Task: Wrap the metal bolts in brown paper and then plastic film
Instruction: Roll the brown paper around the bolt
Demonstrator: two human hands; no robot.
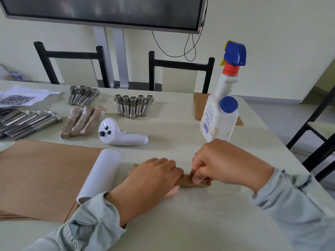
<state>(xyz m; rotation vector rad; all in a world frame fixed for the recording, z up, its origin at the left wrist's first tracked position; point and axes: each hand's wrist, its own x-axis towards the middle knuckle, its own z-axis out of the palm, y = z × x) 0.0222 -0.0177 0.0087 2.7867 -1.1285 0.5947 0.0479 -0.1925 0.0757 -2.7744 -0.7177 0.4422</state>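
A bolt rolled in brown paper (186, 182) lies on the table in front of me, resting on a clear sheet of plastic film (208, 196). My left hand (150, 180) lies over its left part and holds it down. My right hand (223, 163) pinches the folded paper at its right end. A roll of plastic film (101, 174) lies to the left, partly on a stack of brown paper sheets (41, 178). Three wrapped bolts (81, 122) lie further back. Bare metal bolts lie in groups: (133, 106), (83, 96), and longer ones (30, 124).
A white spray bottle (221, 113) with a blue trigger stands at the right, in front of more brown paper (199, 107). A white handheld controller (119, 134) lies mid-table. A printed sheet (23, 96) is at far left. Black chairs stand behind the table.
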